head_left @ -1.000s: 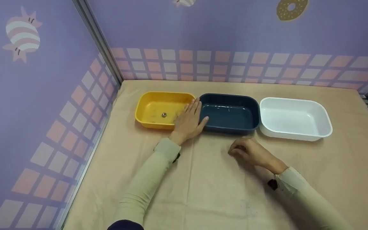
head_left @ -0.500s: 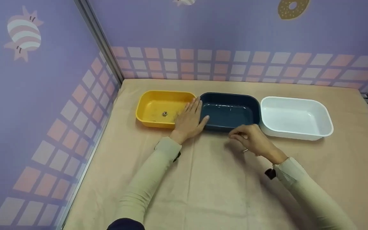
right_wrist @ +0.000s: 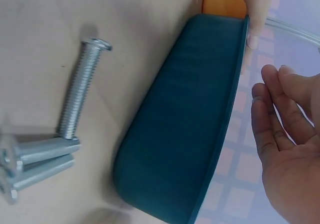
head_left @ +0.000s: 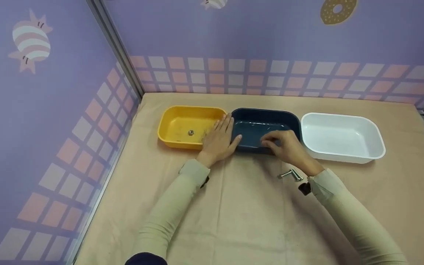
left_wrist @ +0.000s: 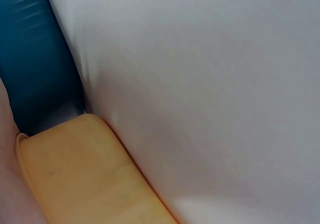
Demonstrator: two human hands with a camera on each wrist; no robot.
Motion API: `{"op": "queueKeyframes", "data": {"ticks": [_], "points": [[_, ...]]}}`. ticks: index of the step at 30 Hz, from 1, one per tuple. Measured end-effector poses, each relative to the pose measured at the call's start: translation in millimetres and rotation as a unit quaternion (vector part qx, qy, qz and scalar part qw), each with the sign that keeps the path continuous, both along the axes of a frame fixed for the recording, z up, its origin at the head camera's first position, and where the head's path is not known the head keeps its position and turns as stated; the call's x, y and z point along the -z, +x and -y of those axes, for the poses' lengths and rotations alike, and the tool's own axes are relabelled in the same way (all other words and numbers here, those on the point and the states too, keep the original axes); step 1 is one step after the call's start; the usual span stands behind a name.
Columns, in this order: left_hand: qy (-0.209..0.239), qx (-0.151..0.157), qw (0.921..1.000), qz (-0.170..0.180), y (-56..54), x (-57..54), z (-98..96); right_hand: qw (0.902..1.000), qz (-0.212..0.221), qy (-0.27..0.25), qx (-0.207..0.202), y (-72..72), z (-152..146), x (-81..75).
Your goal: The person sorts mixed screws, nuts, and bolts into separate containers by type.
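My left hand (head_left: pixel 217 140) lies with straight fingers over the adjoining rims of the yellow tray (head_left: pixel 171 142) and the dark blue tray (head_left: pixel 250 149). My right hand (head_left: pixel 289 148) is above the blue tray's near right part, fingers bent and thumb tip against the index fingertip. Nothing shows in that pinch in the right wrist view, though something tiny could be hidden there. Below that wrist, three silver bolts lie on the cloth; one threaded bolt (right_wrist: pixel 79 91) touches the other two. A small metal nut (head_left: pixel 191 133) sits in the yellow tray.
A white tray (head_left: pixel 341 156) stands at the right, beside the blue one; all three trays form a row. Beige cloth (head_left: pixel 248 213) covers the table. Purple patterned panels (head_left: pixel 256 33) rise behind and at the left.
My right hand has risen from the cloth in front of the blue tray and moved forward over that tray, uncovering the bolts. My left hand stays in place.
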State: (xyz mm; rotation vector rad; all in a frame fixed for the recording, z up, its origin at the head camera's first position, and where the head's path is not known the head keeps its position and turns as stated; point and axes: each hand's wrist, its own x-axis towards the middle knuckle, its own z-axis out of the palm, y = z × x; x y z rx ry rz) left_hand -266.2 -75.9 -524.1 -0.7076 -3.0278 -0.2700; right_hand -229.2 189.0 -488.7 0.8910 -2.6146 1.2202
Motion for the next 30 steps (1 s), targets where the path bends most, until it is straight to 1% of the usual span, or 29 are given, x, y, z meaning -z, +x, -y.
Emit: {"op": "queueKeyframes", "data": {"ticks": [5,11,23,30], "points": [[-0.003,-0.004,1.0,0.0,0.2,-0.7,0.2,0.9999,0.001,0.002,0.016,-11.6,4,-1.8],[-0.002,-0.005,1.0,-0.003,-0.3,-0.8,-0.1,0.9991,0.022,-0.003,0.037,-25.9,9,-1.0],[-0.001,-0.003,1.0,-0.005,0.3,0.7,-0.7,0.9964,0.026,-0.004,0.08,-55.1,15,9.6],[-0.007,-0.006,0.9999,-0.005,-0.1,1.9,0.6,0.9939,0.047,0.008,0.099,-68.2,17,18.4]]}}
